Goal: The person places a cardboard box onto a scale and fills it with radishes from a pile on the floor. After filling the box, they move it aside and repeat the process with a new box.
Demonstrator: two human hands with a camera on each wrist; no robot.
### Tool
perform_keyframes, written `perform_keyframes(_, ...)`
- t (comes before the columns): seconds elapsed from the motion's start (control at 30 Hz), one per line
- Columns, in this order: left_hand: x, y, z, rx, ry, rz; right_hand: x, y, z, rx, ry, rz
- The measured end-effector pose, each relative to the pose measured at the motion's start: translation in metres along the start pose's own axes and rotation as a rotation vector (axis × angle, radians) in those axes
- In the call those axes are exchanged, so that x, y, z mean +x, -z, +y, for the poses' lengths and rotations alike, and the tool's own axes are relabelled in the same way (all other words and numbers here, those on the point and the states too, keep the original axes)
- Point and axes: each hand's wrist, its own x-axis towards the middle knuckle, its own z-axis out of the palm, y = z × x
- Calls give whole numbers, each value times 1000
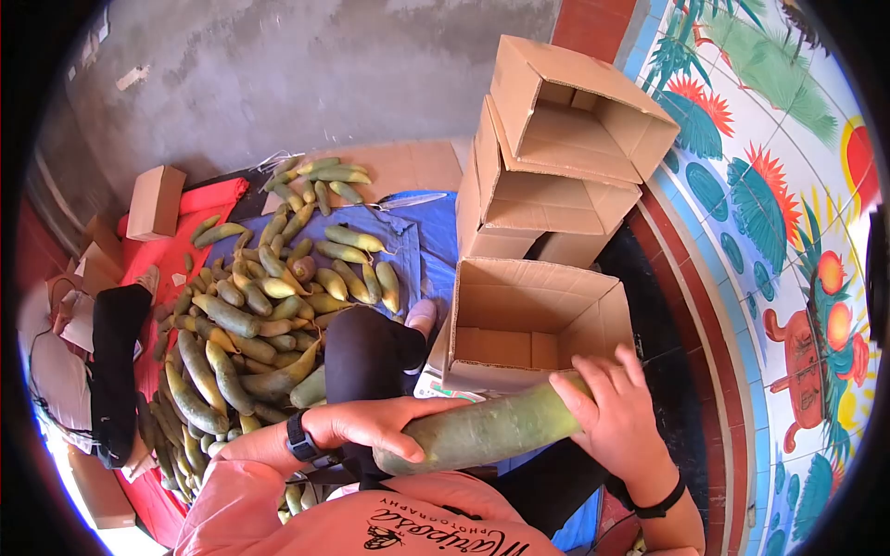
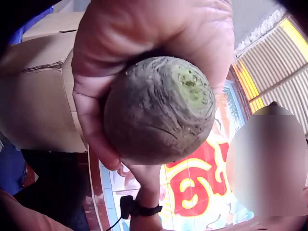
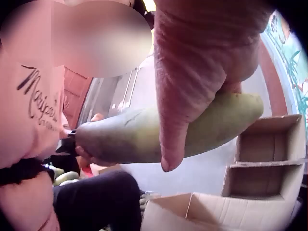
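Long green vegetable (image 1: 491,432) is up in both hands, in front of the person's chest and lap, outside the nearest open box (image 1: 538,287), by its near side. Whether it touches the box: can't tell.

Left hand (image 1: 375,424) grips the darker end, thumb on one side, fingers curled round the other; the left wrist view shows that rough end with a pale green scar. Right hand (image 1: 616,417) is at the paler end, fingers spread wide and relaxed, thumb laid against the skin.

Behind the nearest box, more open cardboard boxes (image 1: 517,88) are stacked, mouths facing sideways. Big pile of similar vegetables (image 1: 248,347) to the left, on a red sheet (image 1: 211,197) and a blue sheet (image 1: 394,232); smaller bunch (image 1: 341,173) at the back, near flat cardboard (image 1: 408,171). Small carton (image 1: 156,204) sits on the red sheet, upper left. More cartons along the left side, partly cut off.

Person wears a pink shirt (image 1: 389,519) with dark lettering, black watch (image 1: 301,437) on left wrist, dark band (image 1: 660,505) on right. Bent knee (image 1: 366,347) in dark trousers between pile and nearest box. Second person (image 1: 120,371) partly visible at left edge. Grey wall (image 1: 278,83) behind; painted tiles (image 1: 732,190) on the right, plants and a red figure.
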Motion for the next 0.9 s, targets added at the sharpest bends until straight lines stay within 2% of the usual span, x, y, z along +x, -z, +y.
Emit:
perform_keyframes(0.03,4,5,-3,-12,-3,-5,-8,-2,0,81,-53,-107)
perform_keyframes(0.1,14,18,-10,154,-44,-84,-17,-10,4,161,-78,-101)
perform_keyframes(0.13,18,16,0,194,-71,-108,-20,-11,4,303,-168,-124)
perform_keyframes(0.17,23,17,6,176,-77,-112,-24,-13,5,443,-258,-151)
perform_keyframes(0.23,31,23,12,136,-9,-178,-31,-14,7,481,-298,-181)
perform_keyframes(0.27,36,31,10,157,-38,-176,-32,-15,10,522,-339,-186)
perform_keyframes(0.3,40,36,12,153,-162,-101,-31,-14,15,517,-335,-203)
perform_keyframes(0.33,37,39,28,108,-105,-30,-30,-13,19,493,-345,-124)
perform_keyframes(0.37,38,43,36,153,-133,118,-29,-12,24,469,-358,-42)
perform_keyframes(0.4,46,61,24,209,-257,281,-24,-7,32,467,-375,-15)
perform_keyframes(0.43,51,74,21,82,-199,398,-21,-4,41,449,-419,11)
perform_keyframes(0.5,63,93,16,107,-239,649,-18,-3,64,385,-477,18)
perform_keyframes(0.53,70,99,13,93,-233,653,-13,-2,74,336,-505,-2)
perform_keyframes(0.6,88,106,4,279,-117,882,2,-4,91,241,-525,-37)
perform_keyframes(0.63,97,113,-2,267,-109,880,11,-7,98,217,-517,-67)
perform_keyframes(0.73,116,122,-12,505,-22,952,34,-31,120,146,-484,-160)
perform_keyframes(0.8,126,128,-18,531,34,958,49,-53,133,62,-420,-338)
perform_keyframes(0.83,131,131,-22,572,80,963,56,-68,139,67,-418,-354)
perform_keyframes(0.9,142,140,-39,598,40,947,72,-96,146,36,-360,-538)
